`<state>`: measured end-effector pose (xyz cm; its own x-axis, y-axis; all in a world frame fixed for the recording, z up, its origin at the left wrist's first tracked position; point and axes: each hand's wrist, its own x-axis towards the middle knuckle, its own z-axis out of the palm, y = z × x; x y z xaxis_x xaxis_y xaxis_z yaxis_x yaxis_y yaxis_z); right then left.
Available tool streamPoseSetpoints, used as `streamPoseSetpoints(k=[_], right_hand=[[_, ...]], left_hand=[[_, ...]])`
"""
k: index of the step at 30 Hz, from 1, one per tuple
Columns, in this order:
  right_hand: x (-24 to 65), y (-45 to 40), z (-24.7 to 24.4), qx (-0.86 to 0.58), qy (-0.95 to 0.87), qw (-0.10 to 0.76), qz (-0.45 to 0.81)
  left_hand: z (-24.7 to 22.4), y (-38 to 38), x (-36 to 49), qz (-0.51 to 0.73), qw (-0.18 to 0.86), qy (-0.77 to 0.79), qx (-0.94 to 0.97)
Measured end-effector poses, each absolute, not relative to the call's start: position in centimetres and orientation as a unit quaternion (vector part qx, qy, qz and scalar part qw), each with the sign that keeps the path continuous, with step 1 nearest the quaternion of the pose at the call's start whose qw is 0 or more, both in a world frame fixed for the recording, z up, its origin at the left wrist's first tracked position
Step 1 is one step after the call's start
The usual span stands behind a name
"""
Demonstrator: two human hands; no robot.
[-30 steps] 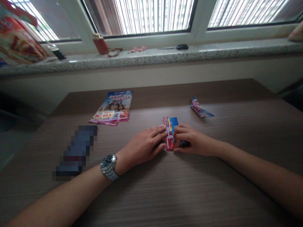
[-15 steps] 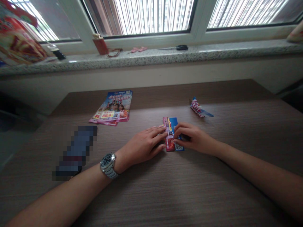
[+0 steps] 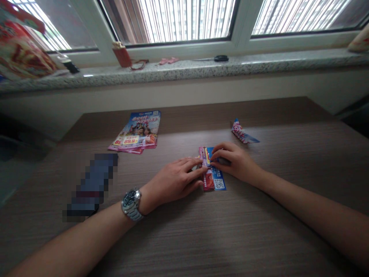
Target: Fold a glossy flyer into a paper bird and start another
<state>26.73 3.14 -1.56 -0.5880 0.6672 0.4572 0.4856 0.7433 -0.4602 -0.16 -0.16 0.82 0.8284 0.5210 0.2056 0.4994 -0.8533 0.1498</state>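
Observation:
A folded colourful flyer [image 3: 210, 179] lies on the brown table between my hands, its pink and red half on the left and its blue half with a QR code on the right. My left hand [image 3: 181, 177], with a steel watch at the wrist, rests its spread fingertips on the flyer's left edge. From the right, my right hand [image 3: 230, 159] pinches at the flyer's upper middle, thumb and fingers close together. A folded paper piece [image 3: 240, 134] sits behind my right hand.
A stack of flyers [image 3: 140, 132] lies at the back left of the table [image 3: 173, 246]. Nearer at the left is a blurred-out dark object [image 3: 93, 184]. The granite sill [image 3: 178, 71] holds a red case [image 3: 122, 55], pink bits and a black-handled tool [image 3: 221, 58].
The flyer has shifted slightly toward me. My right hand has moved up along its middle, uncovering the QR code. The fingers of my left hand have moved a little.

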Motion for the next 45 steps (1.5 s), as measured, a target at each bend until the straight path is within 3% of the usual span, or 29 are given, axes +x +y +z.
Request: streamPoseSetpoints(k=[45], right_hand=[[25.1,5.1,-0.8,-0.432,-0.848,0.267,0.153]], left_hand=[[1.3,-0.8,0.3,0.102,0.075,0.304,0.944]])
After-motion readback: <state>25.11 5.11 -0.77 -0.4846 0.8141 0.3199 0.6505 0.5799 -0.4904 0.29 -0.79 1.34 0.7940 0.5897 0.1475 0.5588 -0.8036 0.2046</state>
